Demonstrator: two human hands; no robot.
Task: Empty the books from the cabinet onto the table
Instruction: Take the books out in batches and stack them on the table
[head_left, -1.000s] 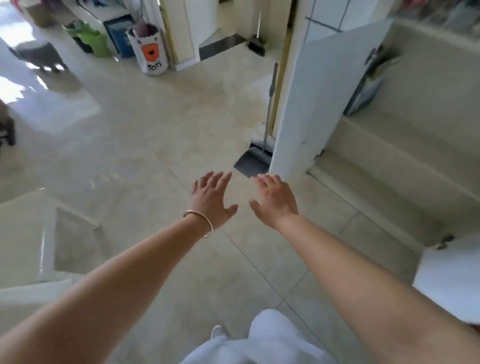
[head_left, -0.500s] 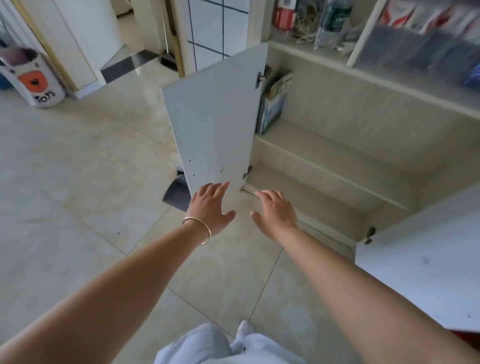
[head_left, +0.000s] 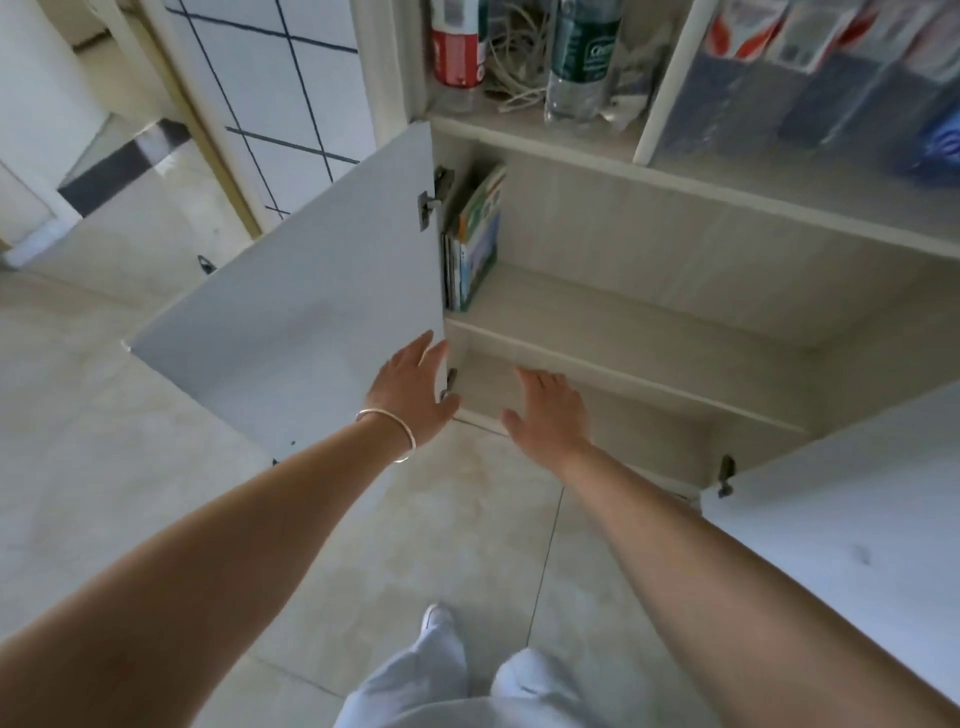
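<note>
A low beige cabinet (head_left: 649, 312) stands with both white doors swung out. A few thin books (head_left: 475, 239) stand upright at the far left of its upper shelf, against the side wall. The rest of that shelf and the lower shelf (head_left: 623, 415) are bare. My left hand (head_left: 413, 389), with a bangle on the wrist, is spread in front of the left door's (head_left: 291, 332) hinge edge, below the books. My right hand (head_left: 548, 413) is spread in front of the lower shelf. Neither hand holds anything. No table is in view.
The right door (head_left: 841, 493) juts out at the right. On the cabinet's top stand a red can (head_left: 457, 44), a green-labelled bottle (head_left: 582, 57), tangled cord (head_left: 514, 67) and packed boxes (head_left: 810, 67). Tiled floor (head_left: 441, 545) lies underfoot; my legs are at the bottom edge.
My view swung right and closer to the cabinet. Both empty hands have moved forward from over the floor to the cabinet's opening, the left one reaching the left door's edge.
</note>
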